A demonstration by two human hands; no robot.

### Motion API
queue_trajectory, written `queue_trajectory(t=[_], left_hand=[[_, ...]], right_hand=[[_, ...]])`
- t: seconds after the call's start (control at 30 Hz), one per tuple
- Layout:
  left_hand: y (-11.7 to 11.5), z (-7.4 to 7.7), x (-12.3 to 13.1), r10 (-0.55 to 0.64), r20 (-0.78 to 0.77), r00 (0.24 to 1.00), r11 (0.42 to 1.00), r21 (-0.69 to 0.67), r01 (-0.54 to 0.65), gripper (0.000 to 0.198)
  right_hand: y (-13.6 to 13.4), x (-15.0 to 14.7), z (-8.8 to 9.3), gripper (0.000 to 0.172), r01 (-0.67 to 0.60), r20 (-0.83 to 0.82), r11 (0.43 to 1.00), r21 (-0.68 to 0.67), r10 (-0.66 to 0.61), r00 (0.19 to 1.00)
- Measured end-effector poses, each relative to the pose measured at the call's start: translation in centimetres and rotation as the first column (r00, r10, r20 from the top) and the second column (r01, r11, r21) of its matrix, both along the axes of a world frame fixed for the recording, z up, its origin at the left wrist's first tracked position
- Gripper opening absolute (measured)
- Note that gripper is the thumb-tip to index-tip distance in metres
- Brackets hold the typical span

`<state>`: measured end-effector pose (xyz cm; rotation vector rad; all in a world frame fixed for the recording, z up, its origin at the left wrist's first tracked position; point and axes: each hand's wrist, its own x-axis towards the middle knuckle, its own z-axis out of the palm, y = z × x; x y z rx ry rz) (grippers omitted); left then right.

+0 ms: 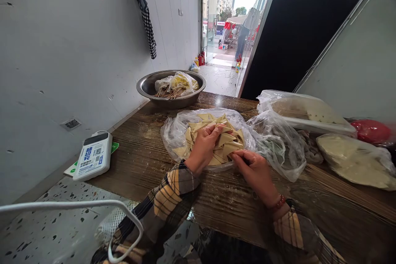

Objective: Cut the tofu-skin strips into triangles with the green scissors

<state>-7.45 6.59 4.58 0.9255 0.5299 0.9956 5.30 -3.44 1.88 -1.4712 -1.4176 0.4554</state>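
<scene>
A heap of thin tan tofu skin pieces [227, 145], many folded into triangles, lies in an opened clear plastic bag [171, 130] on the dark wooden table. Over the heap, my left hand [204, 146] pinches a folded tofu skin piece between thumb and fingers. My right hand [253, 170], with a red bead bracelet at the wrist, is closed at the heap's near right edge, its fingertips pinching the edge of a tofu skin piece. Whether both hands hold the same piece I cannot tell.
A metal basin [145, 86] with bagged skewers stands at the far end. To the right lie a crumpled plastic bag [278, 132], a covered white tray [321, 123], a pale bagged item [355, 159] and thin bamboo sticks [346, 192]. A white payment device [94, 156] and white cable [77, 204] are left.
</scene>
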Motion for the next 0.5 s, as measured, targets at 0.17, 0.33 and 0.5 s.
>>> queue_trajectory(t=[0.17, 0.33, 0.5], left_hand=[[-0.02, 0.02, 0.02, -0.013, 0.001, 1.000, 1.000, 0.021, 0.013, 0.035], [-0.15, 0.23, -0.01, -0.070, 0.060, 0.996, 0.998, 0.004, 0.070, 0.038], [-0.55, -0.59, 0.55, -0.220, 0.017, 0.975, 0.976, 0.006, 0.220, 0.036]], right_hand=[[0.00, 0.03, 0.27, 0.025, -0.008, -0.025, 0.999, -0.033, 0.007, 1.000], [0.08, 0.24, 0.07, 0.032, -0.031, -0.187, 0.994, -0.104, 0.012, 0.982], [0.37, 0.52, -0.40, 0.034, -0.014, -0.261, 0.996, -0.089, -0.010, 0.965]])
